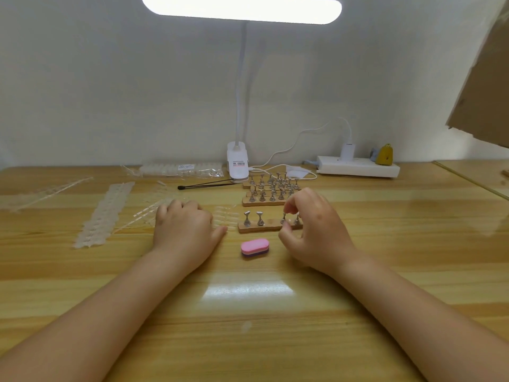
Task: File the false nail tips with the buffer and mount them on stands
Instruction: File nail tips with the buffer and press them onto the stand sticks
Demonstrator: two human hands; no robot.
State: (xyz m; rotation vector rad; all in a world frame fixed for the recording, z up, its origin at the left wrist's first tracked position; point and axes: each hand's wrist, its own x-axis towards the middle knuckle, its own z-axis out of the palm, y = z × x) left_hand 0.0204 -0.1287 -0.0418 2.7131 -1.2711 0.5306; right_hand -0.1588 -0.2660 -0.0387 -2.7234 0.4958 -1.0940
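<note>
Both hands down on the counter (pixel 275 312). Right hand (pixel 316 230) hovers over the right end of the near wooden stand base (pixel 268 227), fingers curled, thumb and forefinger closing toward the third metal stand (pixel 283 217). Whether the grip pinches a nail tip or the post itself cannot be told; anything held is too small and clear to see.

Left hand (pixel 183 227) rests knuckles-up, fingers curled under, on or beside a strip of clear false nail tips (pixel 224 215). What its grip holds, if anything, is hidden.

Pink-and-purple buffer (pixel 254 248) lies untouched between the two hands, just nearer the viewer than the stand base, long axis running left to right. It sits left of the right grip and right of the left grip, about midway; the right thumb looks slightly closer.

Two stands at the base's left end show bare heads. Further rows of stands (pixel 271 187) wait beyond the right grip, near the lamp clamp (pixel 237 164).

Judgement: mounting step in hand, most stands unfilled.
</note>
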